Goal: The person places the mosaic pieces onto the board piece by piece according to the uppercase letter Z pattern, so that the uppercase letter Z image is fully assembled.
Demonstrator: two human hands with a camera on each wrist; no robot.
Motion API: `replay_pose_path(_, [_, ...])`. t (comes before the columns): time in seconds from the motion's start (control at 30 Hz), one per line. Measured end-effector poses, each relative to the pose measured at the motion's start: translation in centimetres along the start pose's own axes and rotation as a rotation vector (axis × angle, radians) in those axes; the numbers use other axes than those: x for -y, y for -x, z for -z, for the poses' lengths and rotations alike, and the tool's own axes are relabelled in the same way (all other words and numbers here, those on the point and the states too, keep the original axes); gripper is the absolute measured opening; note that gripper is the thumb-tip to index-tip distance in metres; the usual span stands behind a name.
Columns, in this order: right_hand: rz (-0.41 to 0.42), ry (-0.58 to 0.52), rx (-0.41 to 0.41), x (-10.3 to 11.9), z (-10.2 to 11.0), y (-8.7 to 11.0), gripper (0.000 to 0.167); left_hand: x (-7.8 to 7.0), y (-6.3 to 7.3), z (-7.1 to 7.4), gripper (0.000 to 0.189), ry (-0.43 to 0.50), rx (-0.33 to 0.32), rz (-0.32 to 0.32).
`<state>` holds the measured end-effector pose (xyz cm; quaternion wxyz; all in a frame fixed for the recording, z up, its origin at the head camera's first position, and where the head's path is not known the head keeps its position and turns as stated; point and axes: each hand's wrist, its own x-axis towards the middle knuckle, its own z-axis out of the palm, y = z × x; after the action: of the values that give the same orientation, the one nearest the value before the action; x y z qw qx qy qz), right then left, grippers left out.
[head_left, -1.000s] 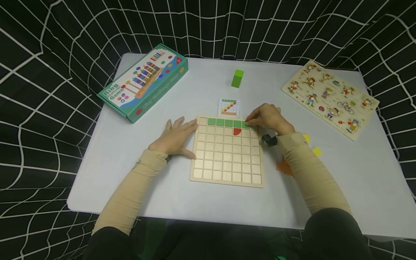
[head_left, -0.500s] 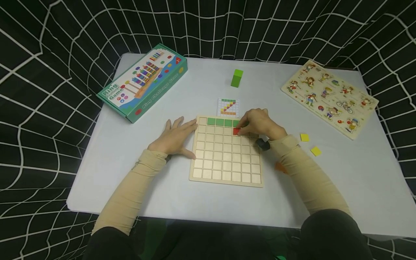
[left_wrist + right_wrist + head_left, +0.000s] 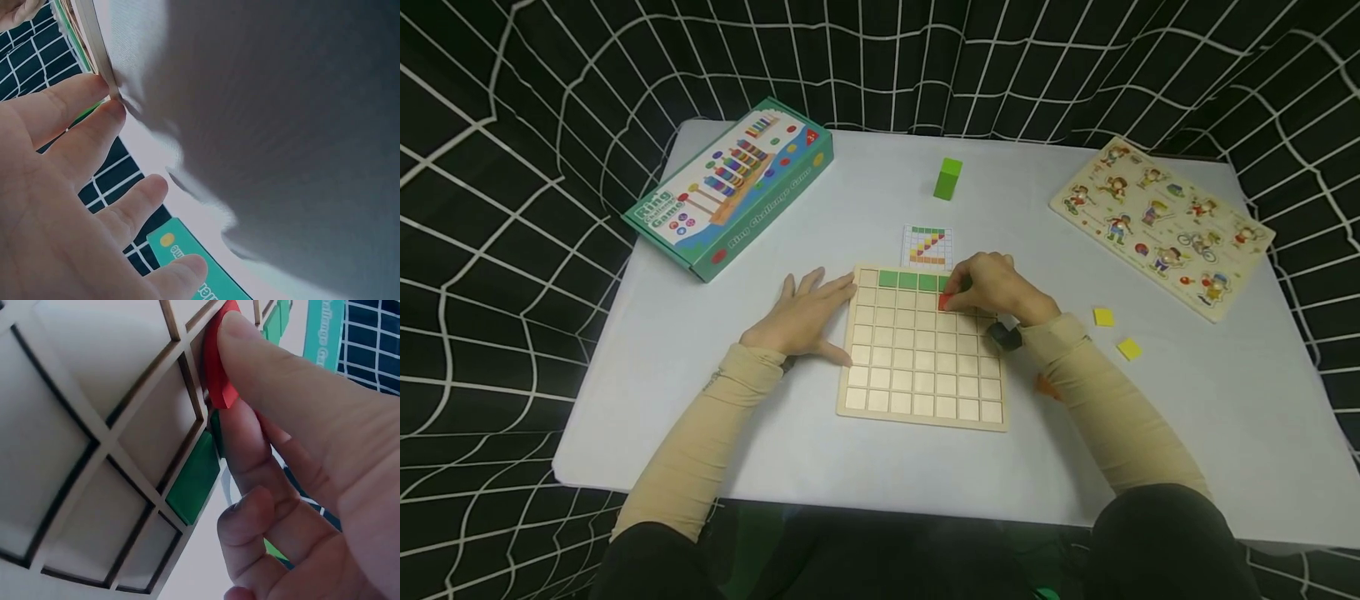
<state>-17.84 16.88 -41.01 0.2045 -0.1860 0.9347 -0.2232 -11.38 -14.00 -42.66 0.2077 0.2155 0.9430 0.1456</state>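
Observation:
The square wooden grid board (image 3: 923, 362) lies mid-table. My left hand (image 3: 801, 321) stays at its left edge with fingers spread, fingertips against the rim in the left wrist view. Between thumb and fingers, my right hand (image 3: 997, 287) pinches a red quarter-circle tile (image 3: 944, 302) at a cell in the second row. Tilted up on its edge, the red tile (image 3: 219, 359) shows in the right wrist view. Green square tiles (image 3: 907, 282) fill several cells of the top row; one farther right, a green tile (image 3: 194, 478), is covered by my hand in the head view.
A small card (image 3: 928, 246) with a coloured grid pattern lies just behind the board. Behind it stands a green block (image 3: 948, 179). A game box (image 3: 733, 187) is at back left, a picture puzzle (image 3: 1161, 225) at back right. Yellow tiles (image 3: 1103, 317) and orange pieces (image 3: 1047, 387) lie right.
My right hand has moved left and slightly nearer, from the rightmost green tile to the red tile, and has taken hold of it. My left hand has kept still.

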Motion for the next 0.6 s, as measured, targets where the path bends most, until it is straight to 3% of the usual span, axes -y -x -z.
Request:
replay_pose_path(0.2, [0.002, -0.036, 0.028, -0.5, 0.9, 0.3, 0.013, 0.0, 0.0, 0.1, 0.118, 0.001, 0.002, -0.003])
replay_pose_path(0.4, [-0.027, 0.009, 0.064, -1.6, 2.3, 1.0, 0.011, 0.1, -0.1, 0.1, 0.118, -0.001, -0.001, -0.006])
replay_pose_path(0.6, [-0.04, 0.041, 0.011, -1.8, 1.7, 1.0, 0.013, 0.0, 0.0, 0.1, 0.118, -0.001, -0.001, -0.006])
